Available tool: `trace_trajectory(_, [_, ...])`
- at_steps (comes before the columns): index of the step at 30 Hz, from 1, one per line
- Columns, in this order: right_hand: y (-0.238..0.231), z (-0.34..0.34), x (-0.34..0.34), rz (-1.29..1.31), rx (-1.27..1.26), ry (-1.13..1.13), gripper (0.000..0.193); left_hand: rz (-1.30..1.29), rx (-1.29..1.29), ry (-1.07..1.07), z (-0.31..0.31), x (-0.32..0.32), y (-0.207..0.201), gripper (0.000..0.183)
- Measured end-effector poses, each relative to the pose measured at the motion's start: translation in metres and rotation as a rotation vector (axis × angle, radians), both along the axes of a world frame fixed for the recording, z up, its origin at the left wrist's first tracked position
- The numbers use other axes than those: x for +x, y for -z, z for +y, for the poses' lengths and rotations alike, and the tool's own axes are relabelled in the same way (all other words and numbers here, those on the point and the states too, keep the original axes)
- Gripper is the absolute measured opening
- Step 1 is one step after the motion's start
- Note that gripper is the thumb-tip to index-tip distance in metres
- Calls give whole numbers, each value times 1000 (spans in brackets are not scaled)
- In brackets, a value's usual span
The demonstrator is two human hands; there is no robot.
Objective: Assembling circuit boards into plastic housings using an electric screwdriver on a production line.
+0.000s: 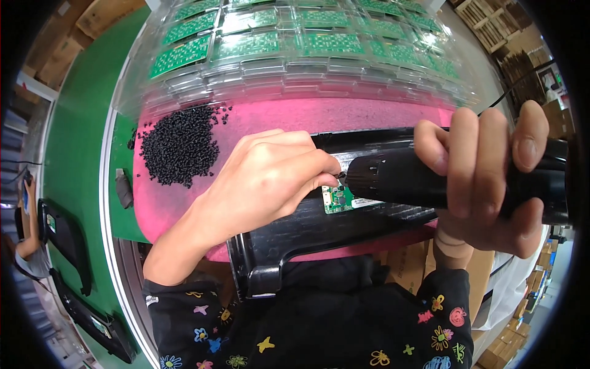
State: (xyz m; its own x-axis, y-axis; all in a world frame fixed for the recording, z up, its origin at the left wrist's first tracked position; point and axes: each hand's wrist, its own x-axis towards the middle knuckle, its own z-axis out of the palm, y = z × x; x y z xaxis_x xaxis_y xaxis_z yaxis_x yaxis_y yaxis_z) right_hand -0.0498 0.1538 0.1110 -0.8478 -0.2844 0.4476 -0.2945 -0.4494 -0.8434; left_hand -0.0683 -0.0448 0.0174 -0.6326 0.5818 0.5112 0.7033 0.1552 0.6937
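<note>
My right hand (485, 169) is wrapped round a black electric screwdriver (399, 178), held lengthwise with its nose toward my left hand (267, 175). The left fingertips are pinched together at the driver's tip, on what looks like a small black screw (340, 176), partly hidden. Beneath them a green circuit board (335, 202) with a white label sits in a long black plastic housing (307, 230). The driver and fingers cover part of the board. Whether the bit touches it, I cannot tell.
A heap of small black screws (179, 147) lies on the pink mat (264, 114), left of the housing. Stacked clear trays (252, 46) of green boards stand behind. On the green table (83, 135) lie a dark grey object (124, 189) and black housings (64, 240), near another person's arm (29, 224).
</note>
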Motion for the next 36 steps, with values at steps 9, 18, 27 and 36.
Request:
trace_trajectory(9, [5, -5, 0, -114, 177, 85, 33, 97, 62, -36, 0, -4, 8, 17])
trace_trajectory(18, [14, -12, -1, -158, 286, 163, 35, -6, -49, -299, -7, -3, 1, 9])
trace_trajectory(27, [27, -18, 0, -143, 300, 169, 41, -256, -105, -220, -6, 5, 3, 10])
trace_trajectory(36, [23, -26, 5, -180, 316, 153, 42, -253, -176, -149, -12, 8, 1, 11])
